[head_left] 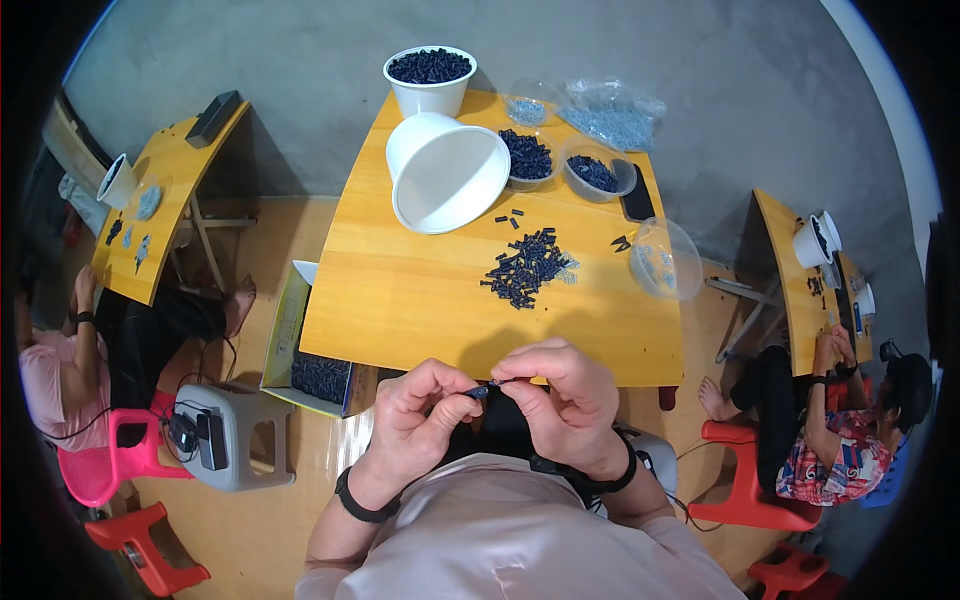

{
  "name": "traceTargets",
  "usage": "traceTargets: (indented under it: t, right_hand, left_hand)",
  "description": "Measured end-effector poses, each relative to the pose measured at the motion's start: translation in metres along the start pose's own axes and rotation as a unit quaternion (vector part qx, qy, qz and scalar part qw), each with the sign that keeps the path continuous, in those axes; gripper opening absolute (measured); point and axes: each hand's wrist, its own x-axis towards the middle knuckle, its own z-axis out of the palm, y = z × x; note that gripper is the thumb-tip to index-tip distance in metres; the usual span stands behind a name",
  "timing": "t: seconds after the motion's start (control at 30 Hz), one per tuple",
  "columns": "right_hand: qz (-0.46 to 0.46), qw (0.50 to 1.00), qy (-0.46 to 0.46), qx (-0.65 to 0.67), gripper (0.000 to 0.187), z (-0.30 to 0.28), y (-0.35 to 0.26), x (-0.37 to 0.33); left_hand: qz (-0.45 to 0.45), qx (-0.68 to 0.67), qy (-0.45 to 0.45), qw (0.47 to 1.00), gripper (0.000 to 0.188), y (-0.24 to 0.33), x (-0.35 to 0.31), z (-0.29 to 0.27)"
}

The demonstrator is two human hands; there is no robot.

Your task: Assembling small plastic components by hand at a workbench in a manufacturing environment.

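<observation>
Pale shirt lies nearest; left hand and right hand pinch at a dark piece, seemingly unfinished; whether the loose pile beyond is done, I cannot tell.

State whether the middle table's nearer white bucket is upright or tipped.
Tipped: the nearer white bucket lies on its side on the middle table, its mouth facing the camera, inner wall showing.
</observation>
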Motion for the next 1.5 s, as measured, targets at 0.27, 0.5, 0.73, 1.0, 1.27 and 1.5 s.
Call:
traceTargets:
  t: [0.27,0.5,0.73,1.0,1.27,1.5]
  right_hand:
    - [-0.022,0.999,0.017,-0.032,0.024,-0.002,-0.007,-0.008]
    - [-0.029,0.999,0.019,-0.024,0.026,-0.006,-0.007,-0.012]
    - [0.017,1.000,0.003,-0.015,0.028,-0.009,-0.005,-0.020]
    - [0.039,0.999,0.014,0.004,0.029,-0.009,0.002,-0.023]
    - [0.034,0.999,0.037,-0.013,0.029,-0.018,0.006,-0.027]
    - [0.019,0.999,0.024,-0.023,0.028,-0.017,0.005,-0.029]
  left_hand:
    - [0.010,0.043,-0.006,0.999,0.011,0.007,-0.005,0.004]
    - [0.026,0.092,-0.004,0.995,0.004,0.005,-0.005,0.009]
    - [0.055,0.172,0.004,0.983,0.005,0.006,-0.002,0.013]
    - [-0.006,0.084,0.008,0.996,0.002,-0.004,0.000,0.014]
    - [-0.061,-0.018,-0.019,0.998,0.007,-0.006,0.003,0.012]
    - [-0.040,0.015,-0.022,0.999,0.009,-0.012,0.000,0.017]
